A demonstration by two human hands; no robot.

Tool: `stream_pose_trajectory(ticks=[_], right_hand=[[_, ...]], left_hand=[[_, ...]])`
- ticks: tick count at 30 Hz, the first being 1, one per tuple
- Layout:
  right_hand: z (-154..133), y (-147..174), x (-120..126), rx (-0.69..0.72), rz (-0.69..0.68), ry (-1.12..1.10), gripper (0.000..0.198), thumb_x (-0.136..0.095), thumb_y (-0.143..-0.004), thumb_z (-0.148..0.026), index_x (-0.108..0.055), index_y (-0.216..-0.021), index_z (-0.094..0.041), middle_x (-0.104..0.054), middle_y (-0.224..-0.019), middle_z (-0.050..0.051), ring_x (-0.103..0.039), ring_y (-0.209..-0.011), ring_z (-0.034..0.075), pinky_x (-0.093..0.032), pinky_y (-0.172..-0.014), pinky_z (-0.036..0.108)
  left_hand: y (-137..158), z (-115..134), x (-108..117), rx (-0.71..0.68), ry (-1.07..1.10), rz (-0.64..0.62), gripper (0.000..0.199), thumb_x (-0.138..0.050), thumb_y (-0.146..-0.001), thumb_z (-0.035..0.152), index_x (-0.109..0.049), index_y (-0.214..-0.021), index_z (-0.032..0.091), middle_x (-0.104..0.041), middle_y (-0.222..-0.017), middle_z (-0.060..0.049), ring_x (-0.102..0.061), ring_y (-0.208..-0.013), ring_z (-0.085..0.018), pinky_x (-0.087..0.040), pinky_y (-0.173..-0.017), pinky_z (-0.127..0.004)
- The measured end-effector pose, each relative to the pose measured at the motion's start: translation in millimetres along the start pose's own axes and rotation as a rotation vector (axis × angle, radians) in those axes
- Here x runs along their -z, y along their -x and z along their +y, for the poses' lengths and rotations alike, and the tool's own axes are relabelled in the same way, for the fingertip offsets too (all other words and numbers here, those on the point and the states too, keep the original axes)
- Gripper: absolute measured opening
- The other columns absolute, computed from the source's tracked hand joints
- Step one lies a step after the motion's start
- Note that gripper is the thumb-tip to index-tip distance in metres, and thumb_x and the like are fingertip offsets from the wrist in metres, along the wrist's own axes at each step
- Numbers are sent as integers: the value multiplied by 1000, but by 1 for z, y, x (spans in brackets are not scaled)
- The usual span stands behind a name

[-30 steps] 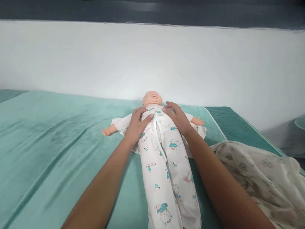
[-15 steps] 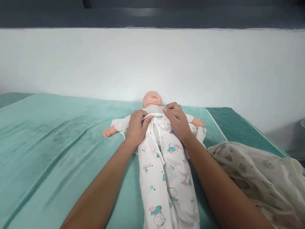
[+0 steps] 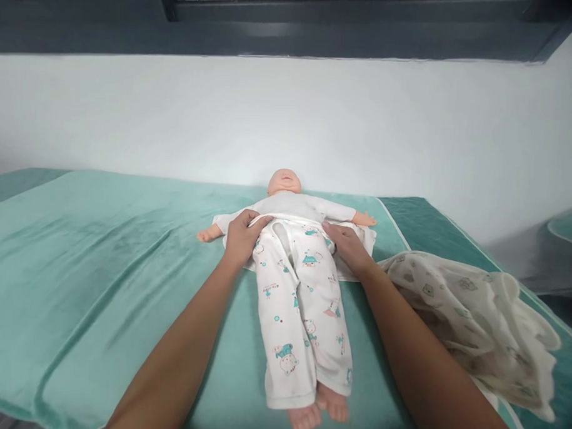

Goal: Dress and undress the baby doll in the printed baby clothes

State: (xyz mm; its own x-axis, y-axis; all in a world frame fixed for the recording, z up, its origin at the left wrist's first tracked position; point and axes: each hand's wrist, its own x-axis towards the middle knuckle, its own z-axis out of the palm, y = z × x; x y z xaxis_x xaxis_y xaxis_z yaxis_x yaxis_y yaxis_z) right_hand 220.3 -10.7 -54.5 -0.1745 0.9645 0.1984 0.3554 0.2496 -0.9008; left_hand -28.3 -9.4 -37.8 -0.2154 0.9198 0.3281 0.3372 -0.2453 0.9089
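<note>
Trousers (image 3: 313,303) with small printed figures stretch over the lower half of a doll (image 3: 285,182), which lies on its back on a green sheet (image 3: 110,271) between the forearms. The left hand (image 3: 244,236) pinches one end of the waistband (image 3: 295,222) between thumb and fingers. The right hand (image 3: 352,247) appears to hold the opposite end, its thumb on the cloth and its fingertips hidden. Both are closed narrowly.

The doll's white shirt (image 3: 292,206) shows just beyond the hands, with its head farther off. Its feet (image 3: 306,418) poke past the cuffs, nearer the wearer than the hands; I cannot tell whether the legs run inside the cloth. White fabric (image 3: 367,240) spreads beyond the right hand, and a crumpled cloth (image 3: 451,308) lies to the right of it, behind the forearm.

The step in hand looks like setting the waistband across the doll's middle. The next move calls for an even grip on both sides and a level band; a one-sided pull could twist the cloth, since a slit gapes below it.
</note>
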Motion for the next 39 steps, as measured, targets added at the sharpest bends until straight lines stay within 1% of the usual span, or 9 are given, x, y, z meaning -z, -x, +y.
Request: stream_pose_trajectory(ticks=[7, 10, 12, 16, 20, 24, 29, 34, 39], right_hand=[[0, 0, 5, 39, -181, -13, 49, -51, -86, -67, -45, -69, -21, -49, -71, -2, -44, -69, 16, -37, -64, 29], [-2, 3, 9, 39, -218, -2, 43, -55, -86, -62, -50, -76, -21, -53, -76, -2, -48, -72, 17, -41, -66, 29], [-2, 7, 13, 38, -282, -50, 39, -63, -82, -59, -58, -92, -21, -62, -90, 1, -56, -84, 21, -47, -76, 33], [0, 12, 16, 3, -379, -117, 63, -77, -73, -50, -58, -126, -23, -65, -124, 6, -59, -113, 28, -49, -95, 41], [4, 14, 11, -37, -326, -55, 51, -78, -70, -52, -69, -111, -22, -71, -116, 4, -63, -109, 31, -49, -95, 41], [3, 19, 1, -122, -230, -1, 43, -75, -70, -59, -75, -89, -21, -73, -91, 3, -65, -94, 30, -50, -80, 36], [-5, 25, -11, -101, -55, 34, 45, -68, -74, -64, -70, -73, -19, -67, -75, 2, -60, -77, 23, -43, -65, 30], [-5, 21, -21, -54, 103, 126, 46, -58, -82, -64, -70, -79, -19, -69, -78, 2, -59, -80, 23, -43, -67, 30], [-1, 21, -17, -28, -9, 47, 48, -55, -84, -64, -70, -83, -18, -71, -85, 4, -61, -85, 25, -45, -73, 32]], left_hand=[[37, -6, 17, 109, 35, -102, 39, -65, -79, 51, -54, -60, 19, -48, -59, 4, -43, -58, -11, -37, -56, -25], [48, -10, 22, 142, 95, -116, 41, -64, -80, 52, -51, -60, 19, -44, -58, 4, -41, -57, -11, -35, -53, -25], [51, -11, 23, 124, 103, -122, 39, -64, -81, 51, -50, -62, 19, -44, -60, 4, -43, -59, -11, -36, -55, -24], [54, -10, 24, 105, 39, -137, 30, -63, -83, 49, -59, -85, 19, -61, -86, 0, -55, -80, -15, -44, -71, -26], [61, -8, 28, 126, 47, -224, 49, -61, -85, 53, -55, -120, 19, -63, -122, -9, -59, -110, -23, -46, -93, -35], [61, -6, 26, 87, 46, -302, 63, -68, -80, 51, -49, -133, 21, -56, -139, -11, -52, -129, -27, -42, -104, -39], [45, -6, 11, 84, 86, -245, 64, -73, -77, 49, -51, -131, 23, -57, -138, -10, -53, -128, -27, -42, -106, -40], [33, -11, -4, 82, 71, -146, 60, -74, -74, 51, -52, -122, 21, -59, -129, -10, -55, -121, -25, -44, -101, -38], [34, -15, -9, 27, 11, -72, 52, -74, -75, 44, -49, -114, 21, -57, -125, -9, -54, -118, -22, -42, -102, -37]])
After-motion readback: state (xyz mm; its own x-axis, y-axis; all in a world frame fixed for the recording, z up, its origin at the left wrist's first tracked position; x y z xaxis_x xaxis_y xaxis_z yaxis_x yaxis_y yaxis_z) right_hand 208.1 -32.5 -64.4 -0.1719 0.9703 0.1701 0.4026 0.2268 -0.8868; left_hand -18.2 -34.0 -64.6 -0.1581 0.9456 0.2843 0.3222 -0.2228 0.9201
